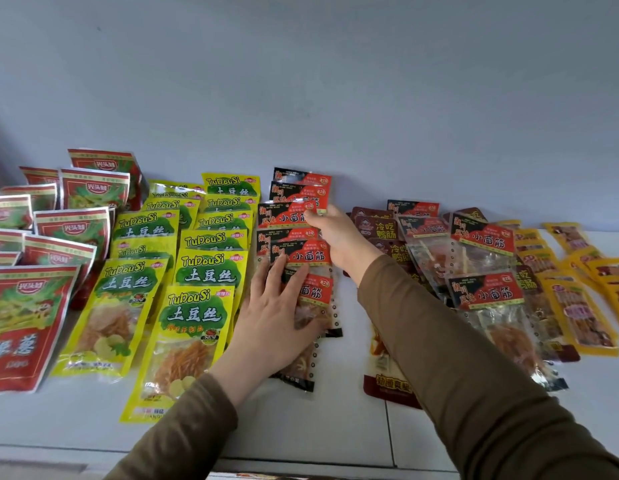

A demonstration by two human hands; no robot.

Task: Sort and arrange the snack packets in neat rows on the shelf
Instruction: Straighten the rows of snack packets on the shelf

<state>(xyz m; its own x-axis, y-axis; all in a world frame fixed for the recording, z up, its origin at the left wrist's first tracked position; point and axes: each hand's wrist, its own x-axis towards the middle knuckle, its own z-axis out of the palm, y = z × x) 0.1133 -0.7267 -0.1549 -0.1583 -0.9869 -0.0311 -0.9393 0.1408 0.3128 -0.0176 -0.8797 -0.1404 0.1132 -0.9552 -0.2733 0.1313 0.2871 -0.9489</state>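
Soft, even, fairly dim light with a cool cast; faint shadows under the packets (193, 327). Wide-angle bending at the edges. Far-right yellow packets (578, 306) look slightly blurred, perhaps glare.

The yellow-green packets (193, 327) read "TuDouSi 土豆丝" with a small "NEW" badge, the red-black packets (485, 292) read "小面筋", and the brown packets (379, 228) read "冷吃鸭肠".

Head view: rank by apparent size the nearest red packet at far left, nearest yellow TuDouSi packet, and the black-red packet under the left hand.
1. Nearest red packet; partly cropped.
2. Nearest yellow TuDouSi packet; close to the first, order unsure.
3. Black-red packet under the left hand; partly covered.
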